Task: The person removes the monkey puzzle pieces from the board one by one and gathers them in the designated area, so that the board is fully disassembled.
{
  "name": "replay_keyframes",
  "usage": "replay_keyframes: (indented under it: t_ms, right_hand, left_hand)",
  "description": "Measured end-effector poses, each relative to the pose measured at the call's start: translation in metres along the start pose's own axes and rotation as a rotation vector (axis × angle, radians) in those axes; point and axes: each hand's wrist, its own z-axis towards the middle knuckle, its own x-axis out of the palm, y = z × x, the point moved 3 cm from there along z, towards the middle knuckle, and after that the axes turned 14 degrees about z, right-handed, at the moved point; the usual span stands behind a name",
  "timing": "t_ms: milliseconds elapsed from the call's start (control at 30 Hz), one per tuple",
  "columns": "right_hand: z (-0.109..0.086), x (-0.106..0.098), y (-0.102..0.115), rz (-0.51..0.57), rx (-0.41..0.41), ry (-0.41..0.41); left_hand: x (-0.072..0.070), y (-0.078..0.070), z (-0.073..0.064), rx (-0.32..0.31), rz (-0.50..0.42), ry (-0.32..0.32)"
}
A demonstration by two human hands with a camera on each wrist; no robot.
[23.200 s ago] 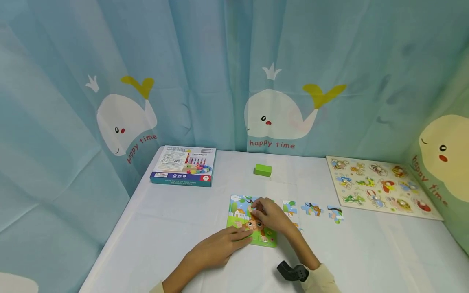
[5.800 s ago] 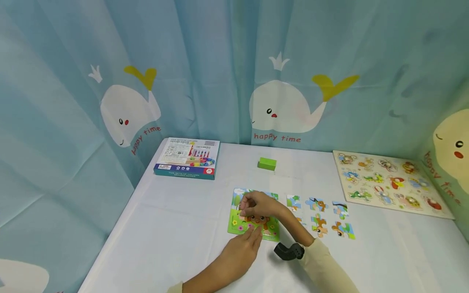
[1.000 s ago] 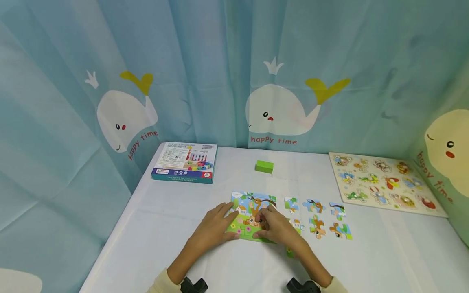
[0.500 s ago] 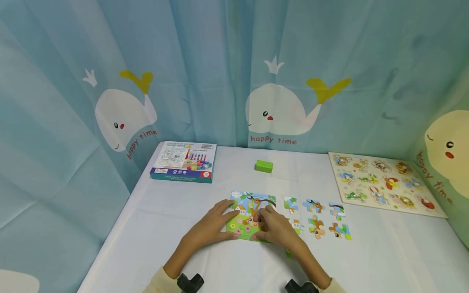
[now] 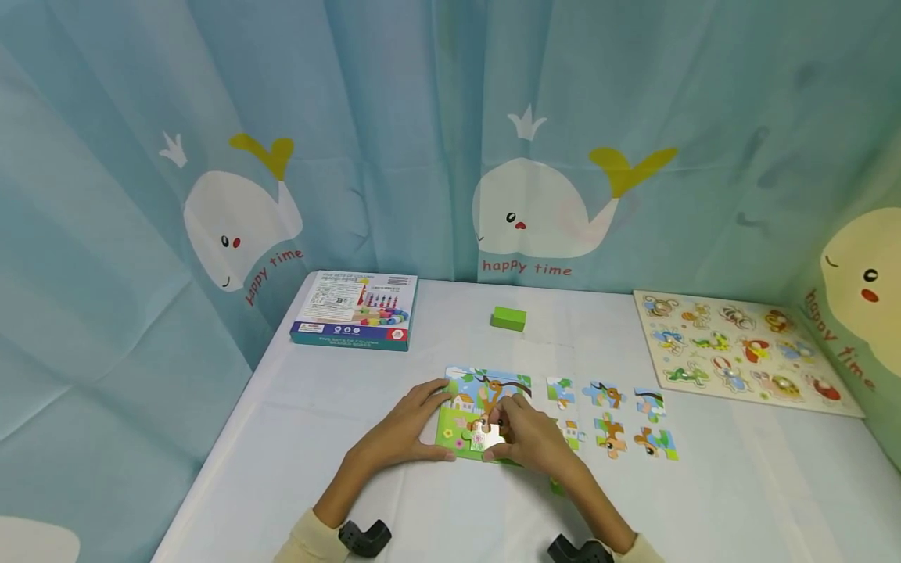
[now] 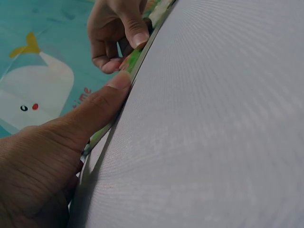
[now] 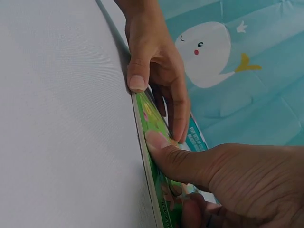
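A jigsaw puzzle board (image 5: pixel 450 436) with a monkey picture lies on the white table. My left hand (image 5: pixel 400 426) holds its left side, fingers at the side edge and thumb at the front edge. My right hand (image 5: pixel 535 438) pinches a puzzle piece (image 5: pixel 486 438) at the board's lower middle; the piece is tilted and shines with glare. In the right wrist view, my right thumb lies over the green front border of the board (image 7: pixel 151 116). Loose puzzle pieces (image 5: pixel 611 435) lie in rows to the right, some partly hidden by my right hand and forearm.
Behind the board stands a green block (image 5: pixel 508 318). A boxed toy set (image 5: pixel 354 311) lies at the back left, and a wooden insect peg board (image 5: pixel 746 352) at the back right. A blue whale-print curtain (image 5: pixel 394 156) surrounds the table.
Since the oldest frame, more loose pieces lie at the right. My left hand has moved to the board's left side, my right to its lower part. Just now the pinched piece has tilted up.
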Motion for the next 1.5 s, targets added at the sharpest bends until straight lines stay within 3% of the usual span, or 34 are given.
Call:
replay_keyframes:
  t_ms: [333,733,1000,1300,1500]
  right_hand:
    - [0.0014,-0.0013,-0.0055,0.073,-0.017,-0.005]
    - [0.0018,0.0013,-0.0055,0.059,-0.068,-0.008]
    - [0.0005,0.0004,-0.0053,0.068,-0.057,-0.001]
    - [-0.0023,-0.0012,-0.0094,0.176,-0.094,0.022]
    - [-0.0005,-0.0039,-0.0101,0.254,-0.061,0.050]
  left_hand:
    - [0.0013,0.0001,0.0027,-0.011,0.023,0.016]
    - [0.0013,0.0024,0.0005,-0.014,0.037,0.019]
    - [-0.0001,0.0005,0.0002,-0.004,0.035,0.013]
    - [0.0020,0.0012,-0.0009,-0.006,0.058,0.008]
    - [-0.0001,0.0004,-0.0001,0.003,0.061,-0.001]
